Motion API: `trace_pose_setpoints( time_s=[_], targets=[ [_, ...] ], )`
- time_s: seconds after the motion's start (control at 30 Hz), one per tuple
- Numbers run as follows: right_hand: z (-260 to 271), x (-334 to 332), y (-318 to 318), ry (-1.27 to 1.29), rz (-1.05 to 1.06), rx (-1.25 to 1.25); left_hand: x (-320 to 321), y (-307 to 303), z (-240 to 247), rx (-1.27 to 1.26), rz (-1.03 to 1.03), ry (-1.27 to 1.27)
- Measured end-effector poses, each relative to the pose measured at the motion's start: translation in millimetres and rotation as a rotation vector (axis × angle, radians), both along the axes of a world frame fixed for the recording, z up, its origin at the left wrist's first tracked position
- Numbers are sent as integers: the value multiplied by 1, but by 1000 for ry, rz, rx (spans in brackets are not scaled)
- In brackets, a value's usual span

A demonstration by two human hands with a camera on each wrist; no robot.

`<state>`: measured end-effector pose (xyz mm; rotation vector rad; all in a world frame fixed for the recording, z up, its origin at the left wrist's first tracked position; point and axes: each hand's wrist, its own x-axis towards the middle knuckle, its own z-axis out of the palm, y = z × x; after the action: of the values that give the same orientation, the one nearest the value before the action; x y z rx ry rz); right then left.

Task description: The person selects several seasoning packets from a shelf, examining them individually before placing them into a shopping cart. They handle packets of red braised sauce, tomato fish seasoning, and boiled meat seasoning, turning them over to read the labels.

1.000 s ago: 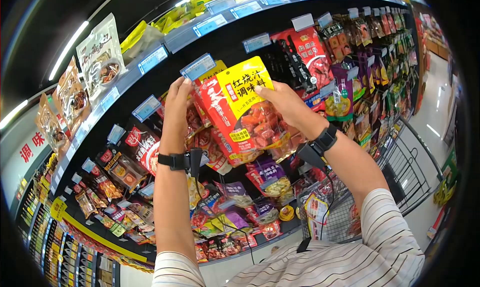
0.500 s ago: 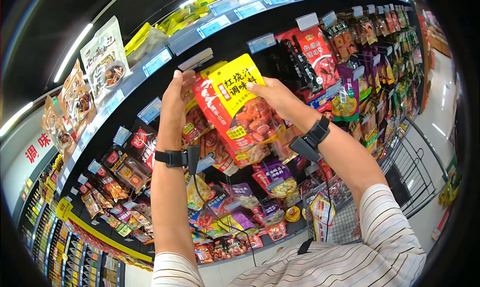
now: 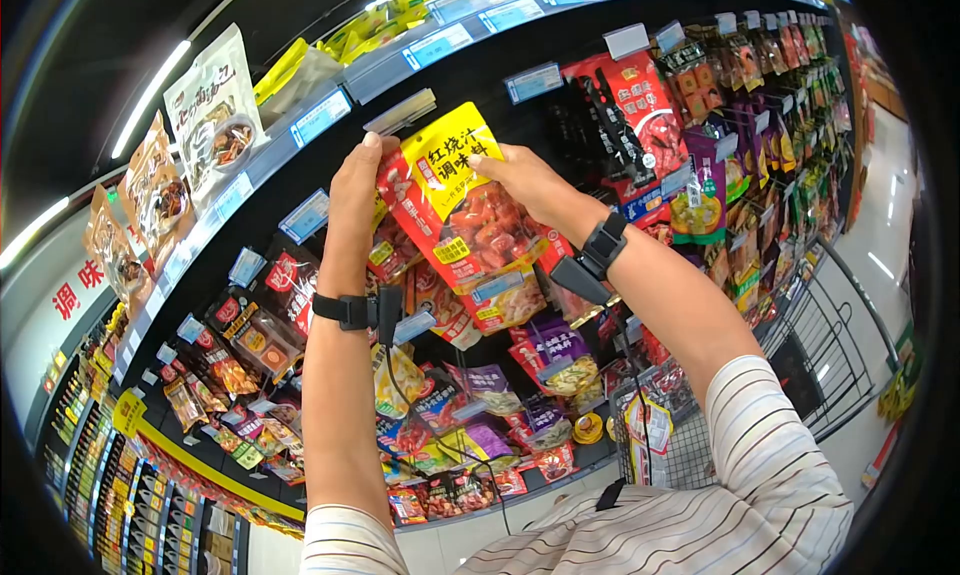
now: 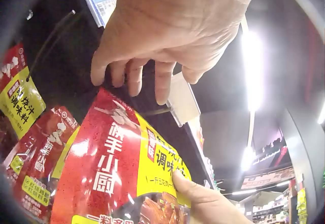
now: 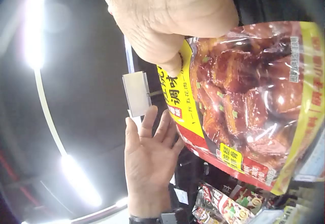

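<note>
My right hand (image 3: 535,183) pinches the upper right edge of a red and yellow seasoning packet (image 3: 480,230), thumb across its printed front. In the right wrist view the same packet (image 5: 238,97) hangs from that hand, its meat picture facing the camera. Beside the packet's upper left corner is my left hand (image 3: 352,190); the left wrist view shows this hand (image 4: 162,31) with fingers loosely extended, holding nothing. A tilted tag holder (image 3: 400,113) sits just above, on a hook. Similar packets (image 4: 38,158) hang behind and beside the held one.
Price labels line the shelf edge (image 3: 325,117) above. Standing bags (image 3: 215,115) are at the upper left. Red packets (image 3: 630,115) hang to the right, and more packets fill the lower rows. A wire shopping cart (image 3: 830,345) stands at the lower right.
My right hand and the packet have moved left. The tag holder above, which showed its blue face a second ago, is now tilted upward. My left hand has shifted only slightly.
</note>
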<state>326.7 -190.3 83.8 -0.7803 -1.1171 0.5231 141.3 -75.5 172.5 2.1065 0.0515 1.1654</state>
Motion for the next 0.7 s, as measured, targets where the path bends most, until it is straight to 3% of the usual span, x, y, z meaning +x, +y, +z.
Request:
trace_pose_setpoints(
  time_s=[0.2,0.7],
  targets=[
    [-3,9,15,22,-36,-5,6,15,-6,223,113,-38],
    [-11,19,28,205,83,-51,0,2,-8,68,91,62]
  ],
)
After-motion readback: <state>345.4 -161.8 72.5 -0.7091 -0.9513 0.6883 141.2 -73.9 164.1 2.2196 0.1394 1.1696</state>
